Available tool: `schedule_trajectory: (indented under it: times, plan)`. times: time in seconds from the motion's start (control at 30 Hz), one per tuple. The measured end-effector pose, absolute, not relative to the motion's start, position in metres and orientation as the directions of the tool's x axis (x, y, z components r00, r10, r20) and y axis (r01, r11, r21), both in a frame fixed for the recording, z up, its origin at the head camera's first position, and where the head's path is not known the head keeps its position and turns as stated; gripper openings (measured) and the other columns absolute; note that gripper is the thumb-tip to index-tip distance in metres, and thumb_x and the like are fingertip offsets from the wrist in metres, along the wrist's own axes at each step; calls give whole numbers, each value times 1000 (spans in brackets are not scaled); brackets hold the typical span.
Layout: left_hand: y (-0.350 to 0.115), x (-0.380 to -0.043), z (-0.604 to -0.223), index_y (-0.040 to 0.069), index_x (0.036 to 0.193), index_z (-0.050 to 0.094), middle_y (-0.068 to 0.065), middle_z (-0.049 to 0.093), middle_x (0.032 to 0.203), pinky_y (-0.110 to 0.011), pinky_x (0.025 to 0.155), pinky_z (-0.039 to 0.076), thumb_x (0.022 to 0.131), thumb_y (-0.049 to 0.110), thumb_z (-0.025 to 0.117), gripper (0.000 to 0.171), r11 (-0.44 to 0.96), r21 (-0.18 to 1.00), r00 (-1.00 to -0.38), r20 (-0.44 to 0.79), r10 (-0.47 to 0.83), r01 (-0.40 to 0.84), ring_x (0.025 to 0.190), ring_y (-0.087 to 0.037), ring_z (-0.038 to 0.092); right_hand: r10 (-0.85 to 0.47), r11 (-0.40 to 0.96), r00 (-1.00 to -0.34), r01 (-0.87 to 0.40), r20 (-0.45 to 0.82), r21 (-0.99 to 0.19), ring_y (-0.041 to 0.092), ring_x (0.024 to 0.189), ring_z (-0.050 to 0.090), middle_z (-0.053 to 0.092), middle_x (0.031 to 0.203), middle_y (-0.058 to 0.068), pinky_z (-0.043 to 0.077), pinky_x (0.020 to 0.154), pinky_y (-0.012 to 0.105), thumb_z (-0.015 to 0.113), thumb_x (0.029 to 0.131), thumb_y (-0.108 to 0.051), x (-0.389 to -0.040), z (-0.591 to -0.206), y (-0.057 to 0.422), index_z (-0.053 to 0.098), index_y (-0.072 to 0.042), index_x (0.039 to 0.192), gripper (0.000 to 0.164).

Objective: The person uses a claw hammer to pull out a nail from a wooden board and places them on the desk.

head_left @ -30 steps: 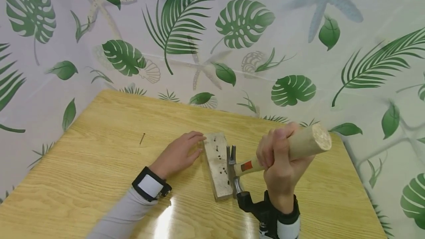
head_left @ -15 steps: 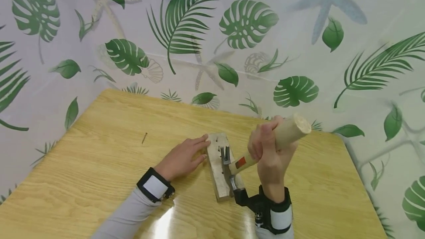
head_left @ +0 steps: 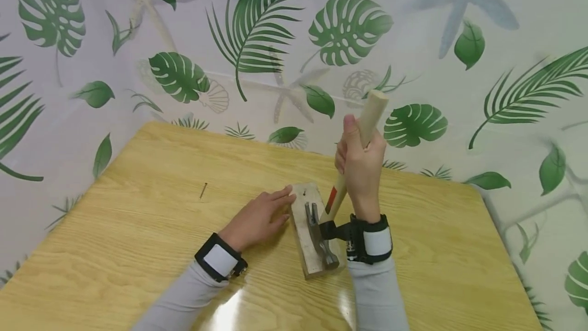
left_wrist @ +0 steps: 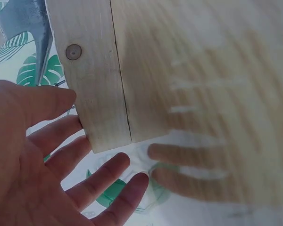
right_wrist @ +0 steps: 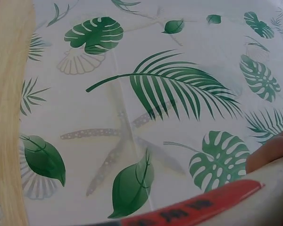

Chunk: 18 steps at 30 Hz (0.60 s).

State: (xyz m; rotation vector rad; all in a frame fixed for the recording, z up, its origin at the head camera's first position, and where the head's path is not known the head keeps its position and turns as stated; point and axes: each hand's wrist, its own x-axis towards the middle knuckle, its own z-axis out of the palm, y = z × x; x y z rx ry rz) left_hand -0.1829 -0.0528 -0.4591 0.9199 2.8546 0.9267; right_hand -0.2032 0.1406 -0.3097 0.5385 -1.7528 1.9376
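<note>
My left hand (head_left: 254,218) lies at the far left edge of a pale wooden block (head_left: 301,226) with its fingers fairly straight. In the left wrist view the thumb and fingers touch the block's side (left_wrist: 96,103), and a round mark (left_wrist: 73,52) shows on that side. My right hand (head_left: 363,165) grips the wooden handle of a claw hammer (head_left: 317,234), its head over the block and the handle slanting up. A nail (head_left: 304,193) sticks up near the block's far end; the hammer head hides the block's middle. The handle's red label (right_wrist: 188,209) shows in the right wrist view.
A loose nail (head_left: 203,191) lies on the wood-grain table (head_left: 151,218), left of the left hand. Behind the table's far edge hangs a white cloth (head_left: 257,116) printed with green leaves and starfish. Both wrists carry black straps with cameras.
The hammer head has moved left from beside the block to over it, and its handle has tipped further upright with the right hand. The left hand stays at the block's edge.
</note>
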Motion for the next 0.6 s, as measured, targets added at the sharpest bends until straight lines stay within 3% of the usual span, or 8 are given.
schedule_trajectory:
  times: [0.2,0.6]
  plan:
    - [-53,-185,-459,11,150,51,-5,38,162,-50,121,30,103,20,59,48,648,557,-829,144,541,520,142,-30,46,59,-39,-872,-489,486,-872,11,35,29,33,48,-4,24,35,25,58,103,-39,-236,-315,132,47,-12,79,38]
    - [-54,-184,-459,12,151,50,-4,37,163,-48,117,36,101,18,62,51,655,545,-827,140,545,523,140,-33,47,24,59,-960,-277,279,-959,7,40,36,39,53,-5,28,38,21,61,98,-52,-279,-324,112,49,-11,84,45]
